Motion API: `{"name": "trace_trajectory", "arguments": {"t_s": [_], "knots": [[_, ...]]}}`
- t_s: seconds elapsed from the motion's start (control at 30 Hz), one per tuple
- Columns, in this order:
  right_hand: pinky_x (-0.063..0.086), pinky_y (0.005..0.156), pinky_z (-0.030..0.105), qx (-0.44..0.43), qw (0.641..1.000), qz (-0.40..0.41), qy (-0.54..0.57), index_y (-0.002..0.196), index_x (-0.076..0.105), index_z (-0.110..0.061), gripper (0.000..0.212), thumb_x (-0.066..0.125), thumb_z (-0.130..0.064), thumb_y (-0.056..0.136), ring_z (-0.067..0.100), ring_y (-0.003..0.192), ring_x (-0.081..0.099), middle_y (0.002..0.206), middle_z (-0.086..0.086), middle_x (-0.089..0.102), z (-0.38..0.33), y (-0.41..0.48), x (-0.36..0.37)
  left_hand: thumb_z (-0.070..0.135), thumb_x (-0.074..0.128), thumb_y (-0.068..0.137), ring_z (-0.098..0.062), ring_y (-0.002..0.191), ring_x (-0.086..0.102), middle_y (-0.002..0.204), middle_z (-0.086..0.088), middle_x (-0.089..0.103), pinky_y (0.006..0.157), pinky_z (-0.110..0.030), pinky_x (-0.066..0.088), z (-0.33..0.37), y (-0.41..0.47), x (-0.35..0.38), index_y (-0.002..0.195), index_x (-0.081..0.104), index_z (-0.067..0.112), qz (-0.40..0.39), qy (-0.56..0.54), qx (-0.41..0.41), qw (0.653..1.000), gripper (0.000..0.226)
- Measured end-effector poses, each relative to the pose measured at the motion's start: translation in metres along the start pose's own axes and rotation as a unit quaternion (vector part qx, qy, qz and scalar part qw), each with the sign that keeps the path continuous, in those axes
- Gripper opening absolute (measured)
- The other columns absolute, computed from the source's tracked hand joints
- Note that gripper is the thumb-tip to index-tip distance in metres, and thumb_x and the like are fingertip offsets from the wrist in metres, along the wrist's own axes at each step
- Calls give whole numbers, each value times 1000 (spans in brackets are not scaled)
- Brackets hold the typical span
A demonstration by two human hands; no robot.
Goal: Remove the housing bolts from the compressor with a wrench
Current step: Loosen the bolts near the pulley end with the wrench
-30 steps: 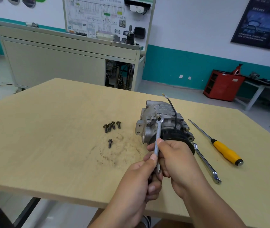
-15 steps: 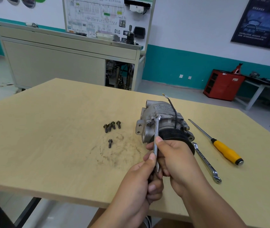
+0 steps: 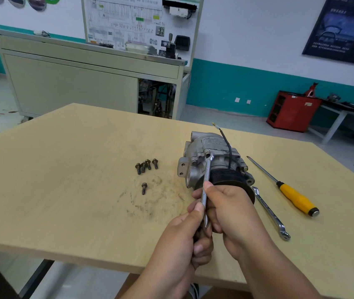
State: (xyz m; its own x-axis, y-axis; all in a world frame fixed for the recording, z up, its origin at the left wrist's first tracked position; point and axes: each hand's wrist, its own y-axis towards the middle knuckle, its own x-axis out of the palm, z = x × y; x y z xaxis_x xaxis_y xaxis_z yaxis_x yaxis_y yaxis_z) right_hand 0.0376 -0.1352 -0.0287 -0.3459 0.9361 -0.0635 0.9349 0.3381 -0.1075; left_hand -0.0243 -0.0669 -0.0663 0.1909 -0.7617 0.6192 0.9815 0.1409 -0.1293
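Both clamped on one wrench (image 3: 206, 175): left hand (image 3: 184, 240) curled round the lower shaft, right hand (image 3: 230, 210) gripping higher, thumb along the steel. Open end seated on a housing bolt (image 3: 207, 152) atop the compressor (image 3: 215, 147). Lying right of centre on the counter (image 3: 64, 180): grey cast body, black pulley (image 3: 225, 178) towards the hands, black wire (image 3: 228, 145) arching up. Counted loose: five bolts (image 3: 147, 165), four clustered, one apart. To the right, one spare wrench (image 3: 271, 213) and one yellow-handled screwdriver (image 3: 294, 196).
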Motion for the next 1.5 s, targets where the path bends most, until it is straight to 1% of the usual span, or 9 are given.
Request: {"name": "trace_trajectory", "arguments": {"t_s": [0.2, 0.33, 0.4, 0.5, 0.73, 0.87, 1.1, 1.2, 1.5], "knots": [[24, 32, 16, 22, 998, -24, 45, 83, 61, 3, 34, 45, -22, 99, 9, 25, 34, 57, 11, 67, -1, 1, -2, 36, 50, 82, -5, 32, 21, 36, 2, 34, 35, -14, 17, 2, -1, 0, 49, 49, 12, -27, -65, -33, 997, 40], [28, 33, 15, 39, 995, -43, 81, 81, 61, 1, 33, 47, -24, 98, 6, 27, 32, 66, 14, 71, -2, 1, -5, 34, 51, 82, -6, 30, 24, 34, 2, 26, 31, -13, 21, 5, 0, 2, 48, 49, 11, -36, -157, -69, 984, 41], [29, 35, 15, 40, 995, -46, 77, 82, 61, 1, 31, 48, -23, 97, 5, 28, 31, 67, 15, 71, -2, 1, -6, 34, 51, 81, -6, 30, 24, 34, 2, 25, 30, -13, 21, 5, 1, 4, 48, 49, 10, -31, -175, -69, 982, 41], [29, 35, 15, 43, 995, -49, 73, 84, 61, 2, 30, 47, -21, 98, 5, 27, 36, 65, 13, 71, -1, -2, -6, 37, 50, 81, -6, 31, 23, 35, 2, 24, 32, -12, 20, 0, -1, 6, 49, 49, 11, -8, -152, -54, 987, 42], [32, 33, 14, 44, 996, -50, 64, 89, 61, 6, 33, 42, -19, 100, 6, 25, 34, 60, 11, 68, -1, -5, -6, 40, 51, 75, -7, 31, 20, 36, 0, 27, 34, -13, 17, -6, -3, 11, 53, 46, 9, 44, -59, -10, 997, 38], [30, 32, 15, 37, 997, -43, 43, 89, 61, 6, 34, 40, -19, 101, 7, 26, 33, 58, 9, 67, -1, -6, -7, 38, 47, 85, -7, 30, 19, 35, -1, 27, 36, -13, 16, -10, -1, 11, 55, 45, 9, 62, -18, 0, 998, 43], [31, 32, 12, 22, 999, -31, 35, 85, 63, 3, 34, 41, -18, 100, 2, 27, 40, 57, 9, 66, 0, -8, -5, 36, 43, 92, -9, 30, 17, 33, -3, 27, 39, -14, 13, -16, 2, 9, 42, 49, 15, 67, 11, 21, 997, 53], [30, 31, 13, 22, 999, -30, 38, 85, 62, 2, 34, 41, -18, 101, 4, 26, 37, 56, 9, 66, 0, -7, -3, 36, 41, 95, -9, 31, 18, 34, -1, 27, 39, -15, 14, -14, 2, 7, 41, 49, 16, 61, 25, 19, 998, 57], [28, 31, 14, 25, 999, -27, 40, 84, 61, 3, 34, 41, -19, 101, 9, 26, 33, 56, 8, 67, -2, -4, -2, 33, 42, 96, -7, 31, 19, 35, 0, 26, 37, -13, 16, -6, 1, 7, 56, 42, 10, 46, 12, 0, 999, 46]]}}
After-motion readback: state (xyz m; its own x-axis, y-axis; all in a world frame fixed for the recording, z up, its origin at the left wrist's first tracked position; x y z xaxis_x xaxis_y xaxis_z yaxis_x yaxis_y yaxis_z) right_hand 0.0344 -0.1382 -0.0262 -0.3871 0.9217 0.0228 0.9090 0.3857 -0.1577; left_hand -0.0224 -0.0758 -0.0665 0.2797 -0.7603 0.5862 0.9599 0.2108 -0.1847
